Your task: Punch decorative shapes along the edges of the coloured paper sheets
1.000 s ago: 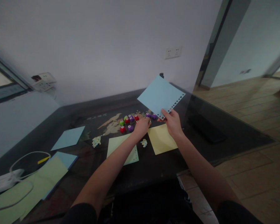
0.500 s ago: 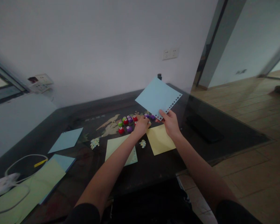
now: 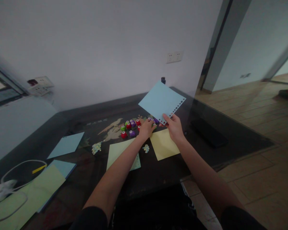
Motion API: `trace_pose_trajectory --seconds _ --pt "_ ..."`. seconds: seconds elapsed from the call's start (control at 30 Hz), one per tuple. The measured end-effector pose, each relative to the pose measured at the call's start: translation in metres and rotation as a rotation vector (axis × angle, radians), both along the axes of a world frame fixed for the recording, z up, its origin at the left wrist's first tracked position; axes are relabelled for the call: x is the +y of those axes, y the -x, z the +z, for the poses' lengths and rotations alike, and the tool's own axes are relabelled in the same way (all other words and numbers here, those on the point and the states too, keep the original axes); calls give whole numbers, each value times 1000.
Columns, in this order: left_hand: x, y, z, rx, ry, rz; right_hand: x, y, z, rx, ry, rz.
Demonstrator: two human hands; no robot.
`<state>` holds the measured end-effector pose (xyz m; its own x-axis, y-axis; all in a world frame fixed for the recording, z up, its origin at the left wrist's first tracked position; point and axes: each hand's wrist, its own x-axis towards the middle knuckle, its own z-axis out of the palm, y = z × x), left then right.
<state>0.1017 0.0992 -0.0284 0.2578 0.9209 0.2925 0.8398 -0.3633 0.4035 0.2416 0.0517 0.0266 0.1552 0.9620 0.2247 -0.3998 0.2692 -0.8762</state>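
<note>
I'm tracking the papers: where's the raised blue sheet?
Right of centre in the head view, the blue sheet is in the right hand, pictured just above the yellow sheet.

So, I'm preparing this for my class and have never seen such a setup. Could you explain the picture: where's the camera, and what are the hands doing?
There's no machine here, just a person working bare-handed. The camera sits on their head, looking forward and down, so we see roughly what they see.

The right hand holds up a blue sheet with small holes along one edge. The left hand is at a group of small red, green and purple gadgets; whether it grips one is too hard to tell.

On the dark table also lie a pale green sheet, a yellow sheet and two little piles of paper bits.
</note>
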Motion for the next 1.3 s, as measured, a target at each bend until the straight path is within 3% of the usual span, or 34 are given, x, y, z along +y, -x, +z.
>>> trace_pose_trajectory --seconds 0.17,0.27,0.37,0.5,0.6,0.73,0.97,1.3 --pt "-2 -5 1 0 -54 50 1 0 -2 4 4 -4" --pt "-8 -4 6 -162 -121 33 2 1 -3 -1 4 9" --pt "-13 4 14 -526 -71 -11 2 1 -4 -27 18 59" --pt "-20 30 38 -1153 166 8 0 1 -6 -70 72 183" --pt "-28 55 62 -1365 225 48 0 2 -7 -108 129 295" --pt "-37 84 83 -1222 268 61 2 2 -12 -227 178 432" --pt "-31 95 82 -839 87 93 10 1 -29 -398 199 558" --pt "-35 93 86 -713 20 82 14 -3 -29 -325 184 392"
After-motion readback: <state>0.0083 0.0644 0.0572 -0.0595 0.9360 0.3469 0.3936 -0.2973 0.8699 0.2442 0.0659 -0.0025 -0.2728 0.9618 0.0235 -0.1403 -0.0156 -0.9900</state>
